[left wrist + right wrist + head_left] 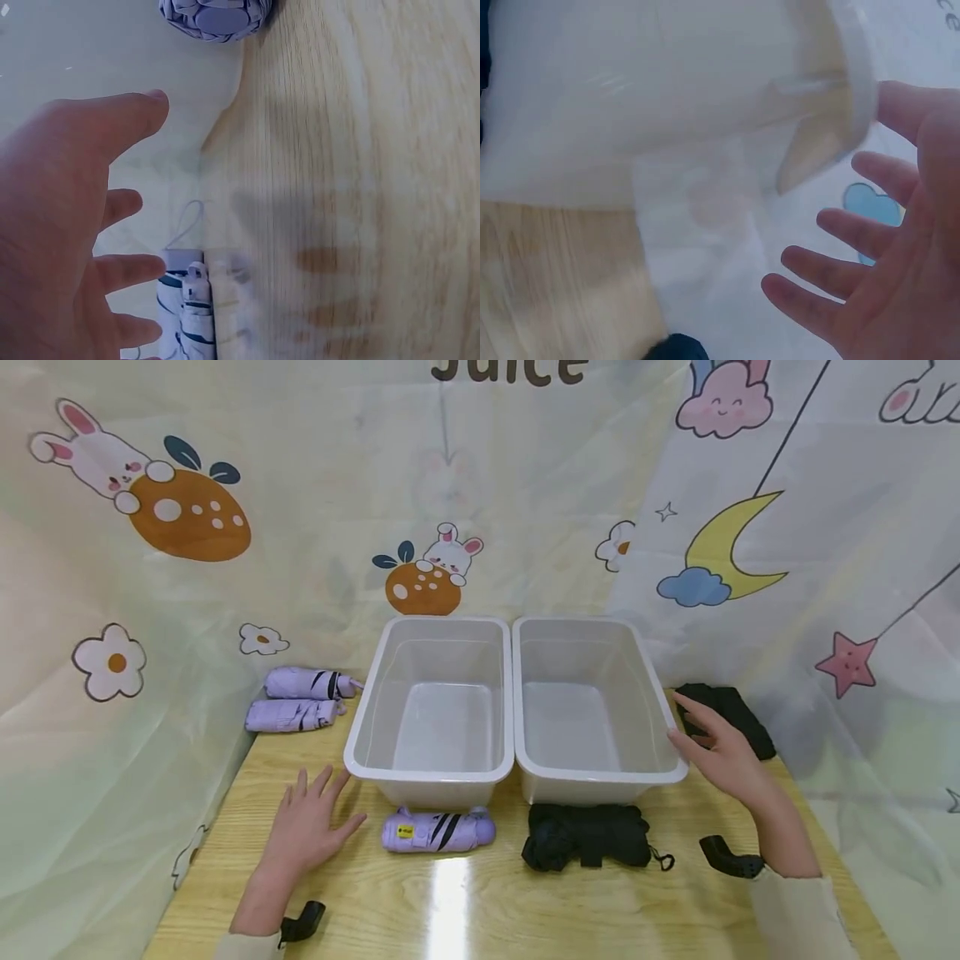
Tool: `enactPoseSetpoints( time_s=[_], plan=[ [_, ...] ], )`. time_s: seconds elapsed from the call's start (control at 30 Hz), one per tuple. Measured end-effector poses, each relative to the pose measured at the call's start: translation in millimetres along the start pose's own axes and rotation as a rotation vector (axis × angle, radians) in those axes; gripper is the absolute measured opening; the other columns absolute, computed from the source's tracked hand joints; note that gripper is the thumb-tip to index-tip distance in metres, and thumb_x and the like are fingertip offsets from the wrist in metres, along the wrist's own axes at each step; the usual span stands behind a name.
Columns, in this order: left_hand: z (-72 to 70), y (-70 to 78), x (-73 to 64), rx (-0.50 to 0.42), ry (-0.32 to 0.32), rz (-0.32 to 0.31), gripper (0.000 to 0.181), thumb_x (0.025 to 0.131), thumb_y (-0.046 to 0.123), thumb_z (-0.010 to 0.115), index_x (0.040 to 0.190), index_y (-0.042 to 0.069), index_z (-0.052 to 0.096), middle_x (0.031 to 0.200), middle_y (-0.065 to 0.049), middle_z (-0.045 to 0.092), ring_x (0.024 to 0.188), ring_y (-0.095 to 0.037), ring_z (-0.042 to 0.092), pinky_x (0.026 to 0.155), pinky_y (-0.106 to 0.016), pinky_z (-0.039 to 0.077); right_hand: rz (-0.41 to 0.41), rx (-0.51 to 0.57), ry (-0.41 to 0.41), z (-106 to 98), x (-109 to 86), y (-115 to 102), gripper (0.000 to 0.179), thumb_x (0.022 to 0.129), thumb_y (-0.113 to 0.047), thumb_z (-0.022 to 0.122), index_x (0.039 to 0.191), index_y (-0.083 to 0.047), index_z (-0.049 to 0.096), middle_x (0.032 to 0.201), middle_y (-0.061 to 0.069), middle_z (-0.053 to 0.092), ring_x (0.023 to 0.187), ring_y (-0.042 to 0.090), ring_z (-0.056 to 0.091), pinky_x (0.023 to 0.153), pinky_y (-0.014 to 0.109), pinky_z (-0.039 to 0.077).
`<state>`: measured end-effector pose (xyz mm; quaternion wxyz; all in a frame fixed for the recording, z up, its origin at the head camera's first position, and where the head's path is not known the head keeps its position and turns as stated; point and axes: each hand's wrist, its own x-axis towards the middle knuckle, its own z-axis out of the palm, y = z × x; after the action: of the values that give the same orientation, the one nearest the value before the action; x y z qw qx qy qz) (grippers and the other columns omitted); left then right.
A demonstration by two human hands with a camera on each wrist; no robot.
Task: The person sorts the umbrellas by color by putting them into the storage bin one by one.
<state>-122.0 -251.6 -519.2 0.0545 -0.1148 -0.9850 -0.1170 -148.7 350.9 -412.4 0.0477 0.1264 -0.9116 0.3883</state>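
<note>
My left hand hovers over the wooden table left of the left white bin, its fingers spread and holding nothing. A folded purple umbrella lies in front of that bin, right of this hand. Two more folded purple umbrellas lie farther back on the left. Beside the right white bin is my right hand, fingers extended; its thumb is at the rim, though contact is unclear. A folded black umbrella with a wrist loop lies before this bin. Another black bundle sits behind the right hand.
The two bins stand side by side, close together, near the back of the wooden table. Behind and around them hangs a patterned cloth. A black strap device is worn on the right wrist, another on the left.
</note>
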Motion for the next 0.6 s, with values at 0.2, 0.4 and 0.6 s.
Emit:
enactPoseSetpoints(
  time_s=[0.2,0.4,0.6],
  plan=[
    [1.8,1.5,-6.6,-0.011,-0.006,0.005,0.072,0.086,0.048,0.069,0.144,0.012,0.047,0.137,-0.025,0.048,0.128,-0.060,0.030,0.096,-0.072,0.029,0.033,0.221,-0.115,8,17.5,10,0.064,0.102,-0.020,0.051,0.157,-0.014,0.017,0.148,0.026,0.032,0.117,0.037,0.053,0.074,0.032,0.055],
    [4.3,4.4,-12.2,-0.041,-0.002,0.014,0.064,0.086,0.042,0.070,0.139,0.010,0.052,0.130,-0.023,0.055,0.123,-0.054,0.041,0.094,-0.068,0.035,0.110,0.311,-0.123,19,28.8,17,0.066,0.102,-0.029,0.050,0.157,-0.020,0.015,0.155,0.021,0.022,0.121,0.042,0.047,0.077,0.035,0.054],
    [6.3,3.1,-5.6,-0.069,0.039,0.047,0.059,0.087,0.037,0.072,0.136,0.009,0.055,0.125,-0.018,0.059,0.116,-0.044,0.051,0.092,-0.061,0.041,0.111,0.425,-0.124,19,37.1,20,0.068,0.103,-0.022,0.051,0.158,-0.018,0.012,0.157,0.023,0.012,0.121,0.045,0.040,0.075,0.036,0.055]
  ],
)
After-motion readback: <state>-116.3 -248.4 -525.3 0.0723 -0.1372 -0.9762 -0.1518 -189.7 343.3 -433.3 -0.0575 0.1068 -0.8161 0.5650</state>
